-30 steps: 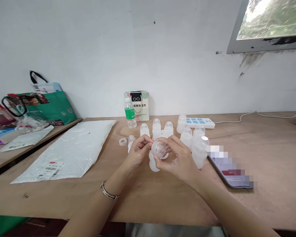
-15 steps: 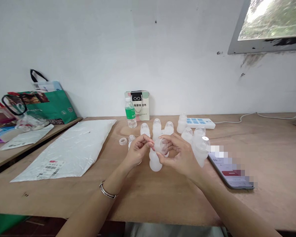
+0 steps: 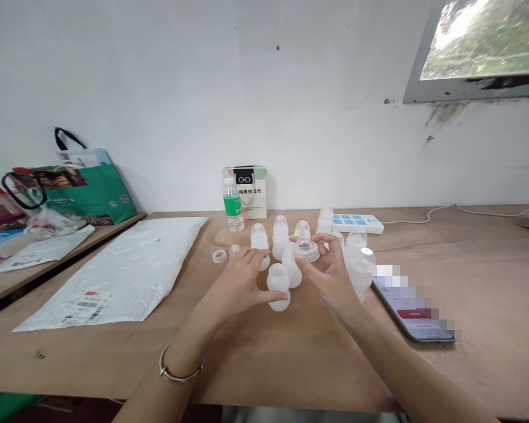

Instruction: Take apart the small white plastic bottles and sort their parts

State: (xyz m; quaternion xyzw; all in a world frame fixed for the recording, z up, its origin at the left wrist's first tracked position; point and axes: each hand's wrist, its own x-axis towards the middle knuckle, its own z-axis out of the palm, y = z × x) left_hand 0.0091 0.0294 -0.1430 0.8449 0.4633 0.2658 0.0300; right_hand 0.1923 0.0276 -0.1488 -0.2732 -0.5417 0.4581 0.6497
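My right hand pinches a clear screw collar with a nipple between thumb and fingers, nipple pointing up. Below and left of it stands an uncapped frosted baby bottle, upright on the table. My left hand is spread beside this bottle, its thumb stretched across the lower front and its fingers apart near the left side. Whether the thumb presses on it I cannot tell. Behind my hands stand several baby bottles with clear domed caps, one in the middle. A loose ring lies at the left.
A white plastic mailer covers the table's left part. A phone lies at the right. Behind are a water bottle, a paper bag and a power strip. A green bag sits far left.
My left hand has left the collar and moved down to the uncapped bottle, its fingers spreading. My right hand has shifted slightly right and turned the collar so the nipple points up.
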